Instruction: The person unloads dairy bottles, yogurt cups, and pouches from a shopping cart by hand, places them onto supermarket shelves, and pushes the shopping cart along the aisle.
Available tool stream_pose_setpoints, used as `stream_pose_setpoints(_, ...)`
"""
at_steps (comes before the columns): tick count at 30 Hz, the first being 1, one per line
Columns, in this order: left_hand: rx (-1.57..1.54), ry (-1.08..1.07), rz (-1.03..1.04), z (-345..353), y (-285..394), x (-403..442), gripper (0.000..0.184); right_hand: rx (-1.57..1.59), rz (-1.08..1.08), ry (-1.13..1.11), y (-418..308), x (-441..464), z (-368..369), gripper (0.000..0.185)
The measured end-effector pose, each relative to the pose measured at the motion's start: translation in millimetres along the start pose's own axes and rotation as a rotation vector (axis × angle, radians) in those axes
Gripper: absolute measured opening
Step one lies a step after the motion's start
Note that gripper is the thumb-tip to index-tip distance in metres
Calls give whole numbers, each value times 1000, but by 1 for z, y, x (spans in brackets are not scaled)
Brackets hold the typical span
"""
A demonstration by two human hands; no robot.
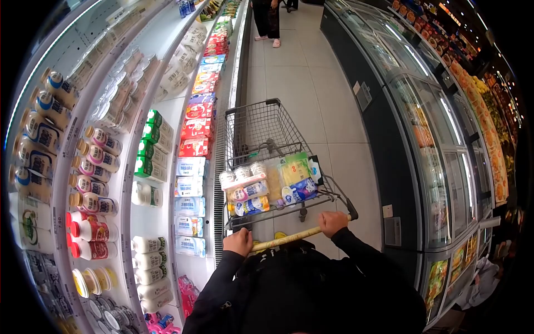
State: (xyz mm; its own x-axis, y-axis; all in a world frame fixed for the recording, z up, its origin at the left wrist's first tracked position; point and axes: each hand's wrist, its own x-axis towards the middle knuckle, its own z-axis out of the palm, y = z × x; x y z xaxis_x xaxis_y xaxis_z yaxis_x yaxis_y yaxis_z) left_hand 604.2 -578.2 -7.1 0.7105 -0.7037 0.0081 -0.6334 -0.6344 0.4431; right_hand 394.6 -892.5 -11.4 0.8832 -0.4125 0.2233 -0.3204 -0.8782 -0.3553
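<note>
Left hand: fingers closed around the left end of the handle. Right hand: fist closed around the same handle near its right end. Both arms in black sleeves.

Handle: yellowish bar, slanting up toward the right, fixed to the near end of a shopping cart.

Cart: dark wire mesh, standing in the aisle, its left side close beside the shelving. Goods gathered at the end nearest the handle: a pack of white cups at left; a white bottle lying below it; a yellow-and-blue pack under that; at right, a green-and-yellow packet above a blue-purple pack.

Floor: large pale grey tiles, thin joints, running forward between two rows of fixtures.

Left: lit white shelving in tiers, with red-capped bottles, green cartons, light-blue cartons and red boxes.

Right: freezer cabinets, dark bases, glass above, light strips within; packaged goods behind the glass. Beyond, bright displays against a dark background.

Far end of aisle: a person in dark trousers and pink shoes, standing, cut by the upper edge.
</note>
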Motion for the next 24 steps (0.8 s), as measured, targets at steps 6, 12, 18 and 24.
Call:
stream_pose_setpoints(6, 2, 54, 2, 2, -4, 9, 21, -36, -45, 27, 11, 7, 9, 30)
stream_pose_setpoints(12, -18, 83, -14, 1, -2, 10, 23, -67, -33, 7, 15, 9, 13, 30)
stream_pose_setpoints(18, -41, 97, -18, 0, -3, 15, 23, -59, -34, 5, 18, 12, 17, 28)
stream_pose_setpoints(24, -40, 120, -16, 1, -4, 16, 22, -48, -44, 4, 18, 15, 18, 28)
